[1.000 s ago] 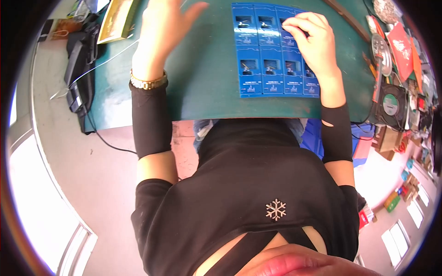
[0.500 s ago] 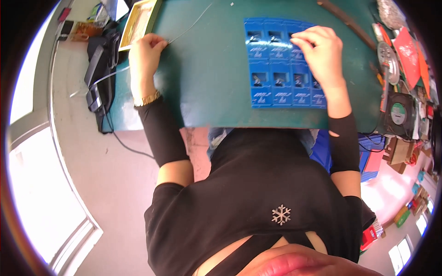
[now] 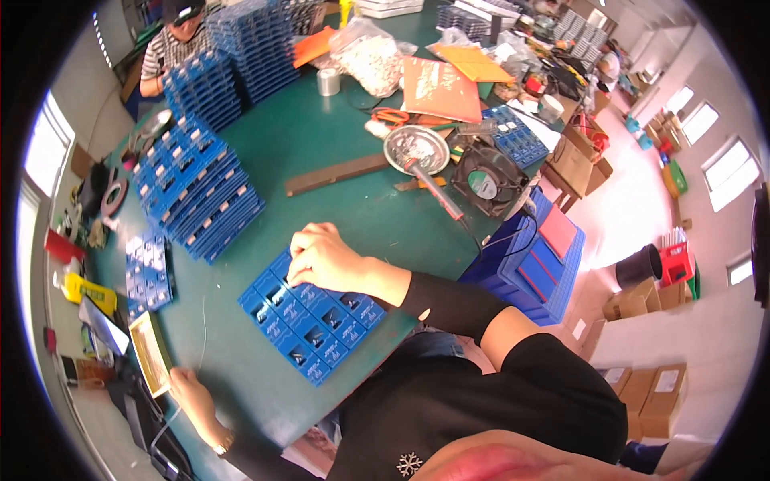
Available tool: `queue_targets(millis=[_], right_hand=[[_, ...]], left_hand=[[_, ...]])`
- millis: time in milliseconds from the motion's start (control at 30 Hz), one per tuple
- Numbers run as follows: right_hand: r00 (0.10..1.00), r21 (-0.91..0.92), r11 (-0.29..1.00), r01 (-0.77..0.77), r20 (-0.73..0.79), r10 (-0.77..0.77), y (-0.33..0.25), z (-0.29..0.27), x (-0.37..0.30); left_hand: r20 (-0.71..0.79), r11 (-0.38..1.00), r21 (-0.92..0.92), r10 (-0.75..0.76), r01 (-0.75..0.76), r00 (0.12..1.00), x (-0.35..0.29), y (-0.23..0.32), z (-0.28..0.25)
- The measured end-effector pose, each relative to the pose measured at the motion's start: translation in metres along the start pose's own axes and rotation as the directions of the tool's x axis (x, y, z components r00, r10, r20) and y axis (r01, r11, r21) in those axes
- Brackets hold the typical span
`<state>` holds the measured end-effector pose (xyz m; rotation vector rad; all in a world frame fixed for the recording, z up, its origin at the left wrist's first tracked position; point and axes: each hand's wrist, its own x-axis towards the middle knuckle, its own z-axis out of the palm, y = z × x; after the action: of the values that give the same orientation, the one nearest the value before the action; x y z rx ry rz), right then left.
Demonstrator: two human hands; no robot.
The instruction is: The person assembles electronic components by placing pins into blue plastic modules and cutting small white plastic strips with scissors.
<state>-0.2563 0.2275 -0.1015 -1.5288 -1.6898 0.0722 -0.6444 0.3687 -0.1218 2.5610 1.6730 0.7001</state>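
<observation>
My right hand [image 3: 327, 260] is closed in a pinch over a blue panel of joined circuit boards [image 3: 317, 333], its fingertips at the panel's far edge. Anything between those fingers is too small or hidden to make out. The panel lies flat on the green table, with dark rectangular windows and small metal parts in its sections. At lower left, my left hand [image 3: 192, 401] has its fingers drawn together beside a shallow yellow-rimmed tray [image 3: 160, 346]. A thin pale wire [image 3: 204, 329] curves over the table towards these fingers; whether they grip it is unclear.
Stacks of blue panels [image 3: 196, 188] stand at far left, with a person [image 3: 172, 48] behind them. Beyond my right hand lie a brown strip [image 3: 337, 174], a metal dish [image 3: 417, 148], a soldering iron [image 3: 437, 192] and a black fan [image 3: 489, 180]. Blue crates [image 3: 525, 272] stand at right.
The view has swung up and to the right, bringing the stacks, the far table and the room into sight. My right hand stays over the panel and my left beside the tray.
</observation>
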Motion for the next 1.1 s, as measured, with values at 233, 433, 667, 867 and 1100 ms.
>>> queue_targets(millis=[233,433,667,867,1100], right_hand=[[0.997,0.029,0.997,-0.073,0.009,0.072,-0.007,0.002,0.002],[0.995,0.022,0.994,-0.103,0.007,0.103,-0.007,0.003,0.005],[0.990,0.004,0.990,-0.138,0.014,0.138,-0.011,0.001,0.005],[0.986,-0.039,0.987,-0.156,0.053,0.158,-0.015,0.010,0.002],[0.995,-0.123,0.987,-0.100,-0.032,0.097,-0.013,0.016,-0.003]], left_hand=[[-0.067,0.898,-0.409,-0.206,0.162,0.976,0.015,0.012,-0.010],[-0.159,0.745,-0.665,-0.217,0.058,0.963,0.011,0.070,-0.004],[-0.122,0.827,-0.547,0.070,-0.126,0.990,-0.001,0.118,-0.009],[-0.096,0.759,-0.651,-0.073,-0.007,0.993,-0.003,0.112,-0.002],[-0.089,0.788,-0.614,-0.016,-0.042,0.996,0.001,0.097,0.005]])
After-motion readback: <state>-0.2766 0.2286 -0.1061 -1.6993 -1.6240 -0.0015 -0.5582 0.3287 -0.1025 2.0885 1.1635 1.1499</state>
